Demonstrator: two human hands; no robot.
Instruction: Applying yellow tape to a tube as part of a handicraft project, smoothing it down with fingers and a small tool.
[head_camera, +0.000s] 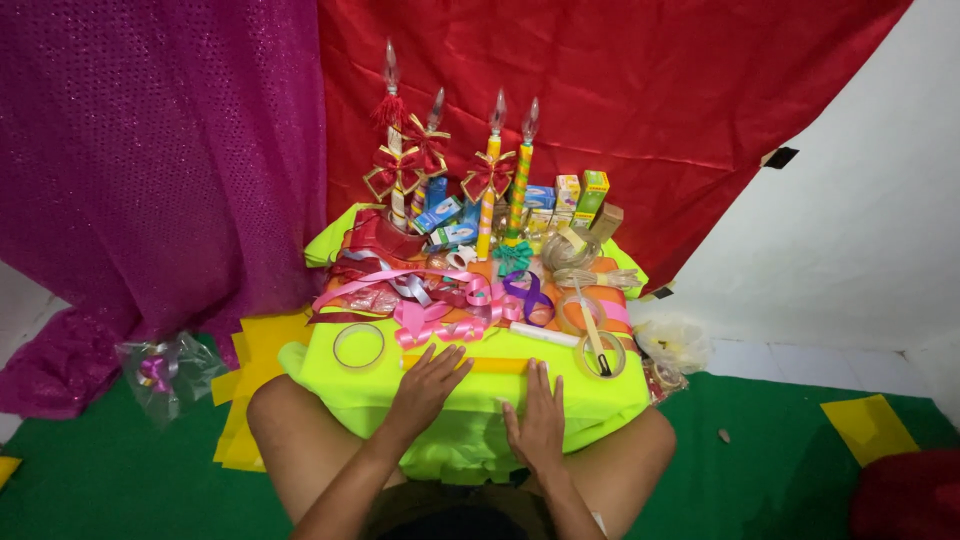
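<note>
My left hand (425, 387) and my right hand (537, 418) lie flat, fingers spread, on a neon yellow-green sheet (330, 385) that covers a low table over my knees. Neither hand holds anything. Just beyond the left fingertips lies a pink ribbon bow (440, 325). A clear tape roll (358, 346) sits to the left of it. Right of the right hand another tape roll (601, 354) lies with a dark-tipped stick (593, 332) across it. A purple ribbon (527, 296) lies further back.
Several tall decorated candles with red-gold bows (490, 175) and small coloured boxes (580, 195) stand at the table's back. Magenta (150, 160) and red (600, 100) cloths hang behind. Green floor mat (780, 460), yellow sheets (868, 425), a plastic bag with ribbon (165, 370) lie around.
</note>
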